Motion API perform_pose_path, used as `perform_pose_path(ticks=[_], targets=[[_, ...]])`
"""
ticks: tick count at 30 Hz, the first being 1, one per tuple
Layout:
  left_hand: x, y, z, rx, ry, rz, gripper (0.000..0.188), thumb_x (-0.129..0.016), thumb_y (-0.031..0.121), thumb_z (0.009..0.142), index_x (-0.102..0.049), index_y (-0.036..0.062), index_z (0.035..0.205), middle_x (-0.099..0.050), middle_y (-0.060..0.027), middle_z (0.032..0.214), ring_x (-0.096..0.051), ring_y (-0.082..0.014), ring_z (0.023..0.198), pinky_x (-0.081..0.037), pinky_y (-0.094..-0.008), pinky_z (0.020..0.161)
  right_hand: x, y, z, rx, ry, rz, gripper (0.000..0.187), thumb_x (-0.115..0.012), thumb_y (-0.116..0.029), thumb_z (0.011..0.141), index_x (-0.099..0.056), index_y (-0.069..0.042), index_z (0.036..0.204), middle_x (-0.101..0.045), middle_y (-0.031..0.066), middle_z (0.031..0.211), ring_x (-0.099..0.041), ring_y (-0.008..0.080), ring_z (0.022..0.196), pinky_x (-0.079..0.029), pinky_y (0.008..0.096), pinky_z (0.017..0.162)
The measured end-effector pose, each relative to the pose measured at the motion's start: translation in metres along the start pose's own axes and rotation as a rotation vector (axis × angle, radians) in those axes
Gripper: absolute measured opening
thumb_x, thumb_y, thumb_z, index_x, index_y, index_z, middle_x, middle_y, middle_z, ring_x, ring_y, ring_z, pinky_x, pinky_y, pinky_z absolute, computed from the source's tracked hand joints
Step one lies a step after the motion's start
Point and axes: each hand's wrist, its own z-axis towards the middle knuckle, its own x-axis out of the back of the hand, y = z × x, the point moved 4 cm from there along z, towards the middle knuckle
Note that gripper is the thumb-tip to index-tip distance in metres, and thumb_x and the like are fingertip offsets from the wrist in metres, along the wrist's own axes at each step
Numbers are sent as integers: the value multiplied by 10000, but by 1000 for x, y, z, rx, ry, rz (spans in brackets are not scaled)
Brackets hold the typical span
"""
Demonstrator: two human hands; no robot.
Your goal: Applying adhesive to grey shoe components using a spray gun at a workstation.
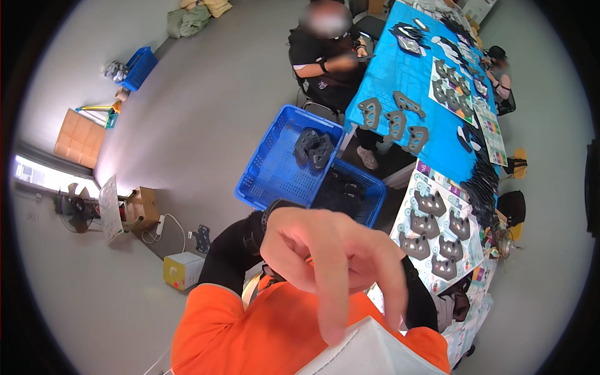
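Both hands are raised close to the camera and overlap above my orange shirt. My left hand (306, 250), with a black band at its wrist, stretches one finger down to the edge of a white seamed surface (369, 350) at the lower rim. Its other fingers are bent, and I see nothing held in it. My right hand (380, 259) lies against it, one finger reaching down beside the same white surface; its remaining fingers are partly hidden. Black sleeves cover both forearms.
A blue crate (262, 169) with dark parts stands ahead, another blue crate (369, 187) beside it. Grey moulded parts (425, 225) lie on printed sheets on the long table (381, 87) at right. One person (325, 56) sits at its left side, another (497, 75) beyond it.
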Motion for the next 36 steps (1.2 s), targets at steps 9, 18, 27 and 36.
perform_pose_path(ticks=[9, 18, 27, 36], targets=[[18, -57, -82, 518, 169, 430, 249, -547, 67, 830, -662, 22, 1046, -646, -110, 982, -611, -233, 745, -463, -320, 726, 43, -46, 21, 354, 407, 397, 95, -591, -172, 815, -531, -101, 795, -499, 9, 731, -526, 129, 629, -424, 297, 534], [44, -84, -252, 1312, 493, 1241, 326, -590, 222, 867, -603, 48, 1143, -659, -130, 947, -634, -290, 856, -493, -358, 745, -45, -126, -45, 752, 187, 257, 346, -506, -88, 852, -472, 25, 1176, -526, 33, 853, -527, 118, 715, -420, 262, 638], [27, -41, -296, 1350, 961, 1105, 368, -604, 289, 883, -585, 54, 1166, -667, -117, 917, -645, -204, 754, -500, -333, 702, -174, -155, -166, 751, -585, -116, 213, -587, -87, 836, -553, 40, 1004, -585, 65, 843, -543, 108, 712, -430, 254, 614], [-14, -50, -305, 1435, 1158, 961, 337, -596, 245, 912, -565, 73, 1200, -660, -72, 915, -640, -140, 769, -501, -295, 696, -200, -122, -177, 1061, -2037, 47, 339, -413, -253, 943, -567, -54, 715, -545, 30, 707, -536, 248, 656, -91, 604, 1081]])
